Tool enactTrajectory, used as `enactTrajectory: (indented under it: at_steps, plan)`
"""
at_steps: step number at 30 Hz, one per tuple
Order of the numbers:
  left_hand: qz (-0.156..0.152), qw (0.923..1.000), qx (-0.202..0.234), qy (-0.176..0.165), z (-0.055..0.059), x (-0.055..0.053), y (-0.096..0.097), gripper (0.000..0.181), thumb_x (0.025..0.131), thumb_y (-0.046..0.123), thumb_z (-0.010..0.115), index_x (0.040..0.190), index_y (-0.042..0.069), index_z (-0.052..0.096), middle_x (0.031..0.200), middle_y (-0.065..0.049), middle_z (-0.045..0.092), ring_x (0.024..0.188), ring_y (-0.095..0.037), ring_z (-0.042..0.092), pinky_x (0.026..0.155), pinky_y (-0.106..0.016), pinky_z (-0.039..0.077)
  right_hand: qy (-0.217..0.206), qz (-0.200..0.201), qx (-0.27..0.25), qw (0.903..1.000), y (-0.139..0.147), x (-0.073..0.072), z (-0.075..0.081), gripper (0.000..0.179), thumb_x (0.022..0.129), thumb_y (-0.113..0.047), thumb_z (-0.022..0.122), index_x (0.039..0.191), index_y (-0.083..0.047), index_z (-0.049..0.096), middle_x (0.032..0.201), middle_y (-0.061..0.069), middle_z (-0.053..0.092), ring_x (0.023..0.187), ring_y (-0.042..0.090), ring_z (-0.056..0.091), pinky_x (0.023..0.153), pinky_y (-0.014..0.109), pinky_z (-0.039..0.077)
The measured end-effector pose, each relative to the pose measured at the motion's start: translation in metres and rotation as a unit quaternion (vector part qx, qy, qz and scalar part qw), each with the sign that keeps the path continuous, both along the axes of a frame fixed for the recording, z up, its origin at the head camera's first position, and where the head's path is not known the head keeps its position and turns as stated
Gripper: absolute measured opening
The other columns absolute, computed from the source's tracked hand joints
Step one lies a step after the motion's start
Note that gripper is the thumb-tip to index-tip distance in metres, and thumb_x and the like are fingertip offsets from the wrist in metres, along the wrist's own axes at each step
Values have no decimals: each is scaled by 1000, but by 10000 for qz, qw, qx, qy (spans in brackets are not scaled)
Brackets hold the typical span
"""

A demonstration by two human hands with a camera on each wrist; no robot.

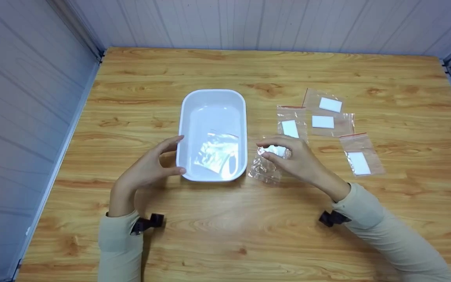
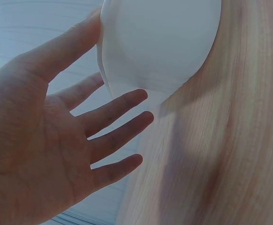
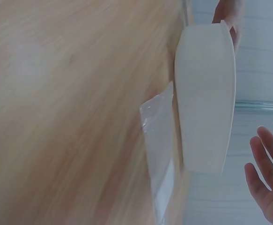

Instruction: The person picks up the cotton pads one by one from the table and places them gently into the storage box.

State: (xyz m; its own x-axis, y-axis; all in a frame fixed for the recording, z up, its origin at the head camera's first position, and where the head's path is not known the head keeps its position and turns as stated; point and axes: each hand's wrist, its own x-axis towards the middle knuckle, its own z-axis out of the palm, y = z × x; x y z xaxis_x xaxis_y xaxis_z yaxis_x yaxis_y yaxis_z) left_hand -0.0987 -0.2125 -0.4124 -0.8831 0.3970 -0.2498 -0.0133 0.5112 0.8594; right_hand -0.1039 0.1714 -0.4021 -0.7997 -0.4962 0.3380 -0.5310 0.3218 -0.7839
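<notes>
A white plastic tray [image 1: 209, 113] stands on the wooden table, with a clear zip bag [image 1: 217, 150] lying in its near half. My left hand [image 1: 145, 169] is at the tray's left side, thumb and a fingertip touching the rim; in the left wrist view its fingers [image 2: 113, 138] spread out fairly straight. To the right of the tray, my right hand [image 1: 296, 158] hovers with loosely bent fingers and nothing between them. Below it lies another zip bag [image 1: 262, 169] holding a white rectangular piece, partly hidden by the hand. The right wrist view shows this bag [image 3: 157, 133] flat beside the tray's wall [image 3: 204, 98].
Several more clear zip bags lie on the right: one [image 1: 291, 113] just behind my right hand, two overlapping ones [image 1: 341, 125] farther back, and one [image 1: 371, 147] at the far right. Each holds a white rectangle. Pale panel walls [image 1: 241, 23] border the table [image 1: 210, 227].
</notes>
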Motion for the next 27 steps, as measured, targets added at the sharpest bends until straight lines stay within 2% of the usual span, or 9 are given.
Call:
enactTrajectory:
  at_steps: [9,14,18,23,27]
  plan:
    - [43,9999,106,-93,0,0,0,87,83,26,82,155,24,33,151,-15,40,141,-34,34,114,-57,23,-11,136,298,9995,13,2,-12,26,89,-4,72,116,-4,71,115,6,71,111,25,65,101,34,46]
    - [38,9999,95,-65,0,1,0,87,83,27,82,155,24,33,151,-14,40,141,-34,34,114,-57,22,234,209,508,9982,18,4,-19,29,85,-2,76,114,-5,72,113,4,72,108,24,65,99,36,46]
    - [37,10000,60,-58,0,1,1,87,83,27,82,155,24,33,151,-14,41,140,-33,35,114,-57,23,120,238,670,9974,21,6,-24,28,87,-3,75,115,-4,72,114,5,72,109,25,64,99,38,46]
    - [1,9999,160,-30,-1,1,0,87,83,26,82,155,22,33,150,-14,41,140,-33,35,114,-56,23,-237,151,906,9955,26,10,-29,28,88,-8,75,116,-5,71,114,3,72,107,24,65,98,40,47]
    - [-20,9996,292,-43,-1,1,0,86,84,23,82,155,21,34,151,-14,41,140,-32,35,114,-55,25,-232,143,981,9948,30,11,-33,31,86,-8,78,116,-5,71,113,2,72,105,22,65,98,40,46]
